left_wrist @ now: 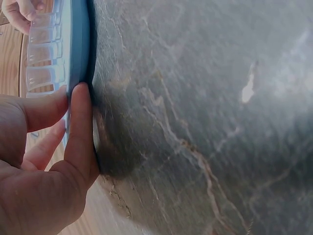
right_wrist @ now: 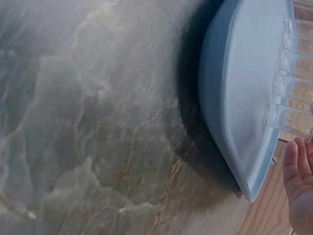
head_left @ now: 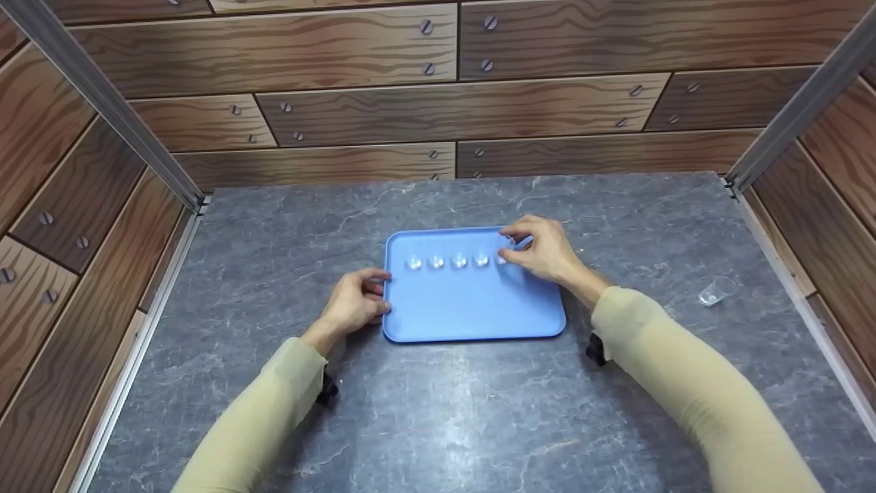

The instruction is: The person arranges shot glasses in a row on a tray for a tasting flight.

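A blue tray lies on the grey marbled table, with several small clear plastic cups in a row along its far half. My left hand pinches the tray's left rim. In the left wrist view, its thumb meets the upper rim while a finger lies along the tray's outer side. At the row's right end, my right hand holds the last clear cup between thumb and fingers. That cup stands upright, and the hand hides part of it from above.
Another clear cup lies tipped on the table, well to the right of the tray. Wood-patterned panels enclose the back and sides, with metal posts at the back corners.
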A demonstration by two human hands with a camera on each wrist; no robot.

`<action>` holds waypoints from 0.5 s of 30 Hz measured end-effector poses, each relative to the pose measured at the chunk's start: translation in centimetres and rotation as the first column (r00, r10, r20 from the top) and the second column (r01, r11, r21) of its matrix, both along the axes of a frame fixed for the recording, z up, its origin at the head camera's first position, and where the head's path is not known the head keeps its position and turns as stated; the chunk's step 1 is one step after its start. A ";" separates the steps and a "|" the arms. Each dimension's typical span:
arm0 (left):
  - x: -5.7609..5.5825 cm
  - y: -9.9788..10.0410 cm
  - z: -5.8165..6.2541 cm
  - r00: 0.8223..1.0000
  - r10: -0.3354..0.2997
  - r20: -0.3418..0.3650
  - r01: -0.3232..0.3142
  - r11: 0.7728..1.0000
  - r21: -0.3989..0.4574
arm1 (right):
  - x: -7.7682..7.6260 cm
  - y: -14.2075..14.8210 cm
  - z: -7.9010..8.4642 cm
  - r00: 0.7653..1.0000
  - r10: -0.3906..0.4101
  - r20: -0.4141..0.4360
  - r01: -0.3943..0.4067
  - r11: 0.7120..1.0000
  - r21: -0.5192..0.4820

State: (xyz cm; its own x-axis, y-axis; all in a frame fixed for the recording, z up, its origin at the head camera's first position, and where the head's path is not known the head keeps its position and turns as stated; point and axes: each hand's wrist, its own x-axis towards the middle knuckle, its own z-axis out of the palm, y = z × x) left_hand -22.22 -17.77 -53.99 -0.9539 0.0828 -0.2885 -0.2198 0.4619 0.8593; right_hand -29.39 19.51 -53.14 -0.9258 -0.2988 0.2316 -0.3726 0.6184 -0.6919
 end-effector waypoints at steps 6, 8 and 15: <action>0.0 0.1 0.1 1.000 0.002 0.002 -0.002 1.000 0.000 | 0.4 0.3 0.0 1.000 0.007 0.016 -0.007 1.000 -0.012; 0.0 0.1 0.0 1.000 0.000 0.004 0.000 1.000 0.000 | 0.6 0.6 0.0 1.000 0.010 0.025 -0.010 1.000 -0.016; 0.0 0.1 0.1 1.000 -0.006 0.003 0.006 1.000 0.002 | 1.3 2.7 0.5 1.000 0.009 0.014 -0.009 1.000 -0.007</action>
